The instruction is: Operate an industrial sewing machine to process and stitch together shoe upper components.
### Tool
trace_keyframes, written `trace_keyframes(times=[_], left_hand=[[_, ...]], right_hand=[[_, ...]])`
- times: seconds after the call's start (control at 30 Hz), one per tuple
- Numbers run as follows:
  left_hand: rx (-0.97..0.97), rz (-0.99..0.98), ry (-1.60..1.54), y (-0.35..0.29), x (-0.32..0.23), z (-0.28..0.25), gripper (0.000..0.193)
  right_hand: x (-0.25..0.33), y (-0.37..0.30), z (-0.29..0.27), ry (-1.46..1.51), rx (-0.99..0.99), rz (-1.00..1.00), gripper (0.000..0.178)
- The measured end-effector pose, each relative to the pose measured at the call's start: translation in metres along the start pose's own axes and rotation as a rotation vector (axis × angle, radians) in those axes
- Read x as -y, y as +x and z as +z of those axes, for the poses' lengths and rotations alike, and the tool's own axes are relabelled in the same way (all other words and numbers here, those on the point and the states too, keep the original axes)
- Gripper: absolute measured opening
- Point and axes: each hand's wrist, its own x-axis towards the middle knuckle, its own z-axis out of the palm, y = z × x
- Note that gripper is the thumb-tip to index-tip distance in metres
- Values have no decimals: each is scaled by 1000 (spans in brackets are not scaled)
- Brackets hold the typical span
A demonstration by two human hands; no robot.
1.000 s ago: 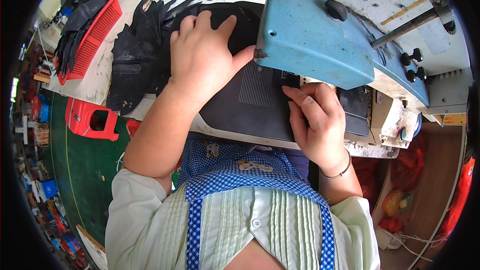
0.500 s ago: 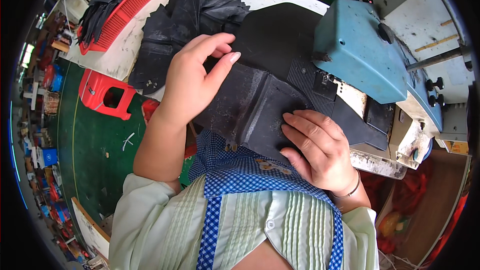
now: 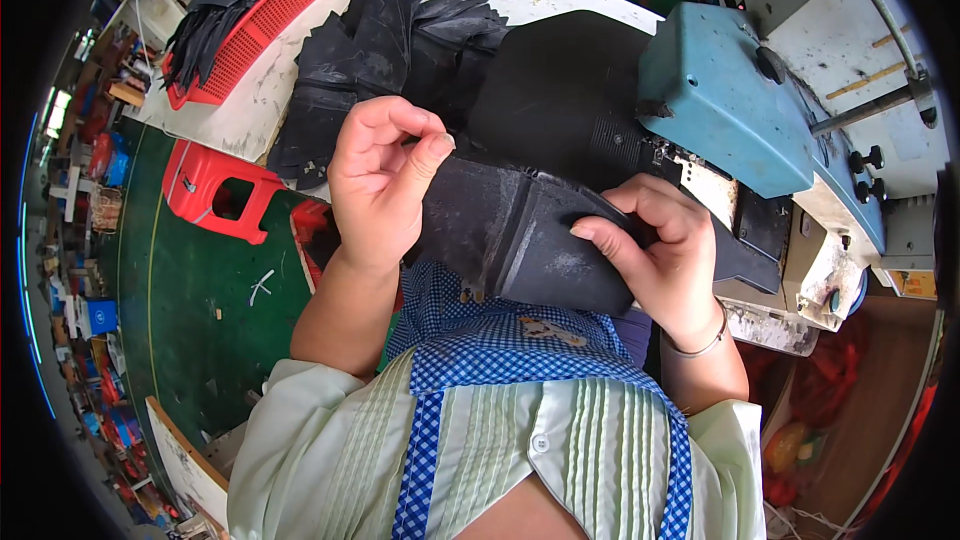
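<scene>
A black leather-like panel (image 3: 565, 250) with a raised seam across its middle hangs in front of my apron, its upper face scuffed grey. My right hand (image 3: 670, 255) pinches the panel's right edge, thumb on top and fingers underneath. At the panel's upper left corner is my left hand (image 3: 385, 180), its fingers curled and the thumb tip close to the index fingertip. Whatever may be between those tips is too small to make out. Just beyond the panel, a smooth black sheet (image 3: 560, 80) lies in front of the blue-green machine head (image 3: 720, 90).
A fanned pile of black pieces (image 3: 350, 70) lies on the white table (image 3: 225, 125). At the far left a red basket (image 3: 250, 45) holds more black pieces. A red plastic stool (image 3: 215, 190) stands on the green floor. Black knobs (image 3: 870, 170) protrude at the right.
The panel's right side has lifted off the machine's ribbed plate toward me. My right hand went from lying flat on it to pinching its edge. My left hand's fingers have curled in and lowered.
</scene>
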Motion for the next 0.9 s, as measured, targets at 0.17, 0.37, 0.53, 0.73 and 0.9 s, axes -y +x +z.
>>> trace_keyframes(times=[0.17,0.37,0.53,0.73,0.9], left_hand=[[-531,-272,-92,14,15,-49,14],[-228,-154,736,18,-29,-31,20],[439,323,776,27,-62,28,38],[620,159,520,24,-48,38,12],[653,8,444,17,-54,40,13]], right_hand=[[0,-8,-10,272,31,186,11],[2,-10,-13,281,84,171,12],[6,-11,-14,259,104,179,12],[10,-17,-15,280,167,149,13],[12,-22,-19,322,172,138,13]])
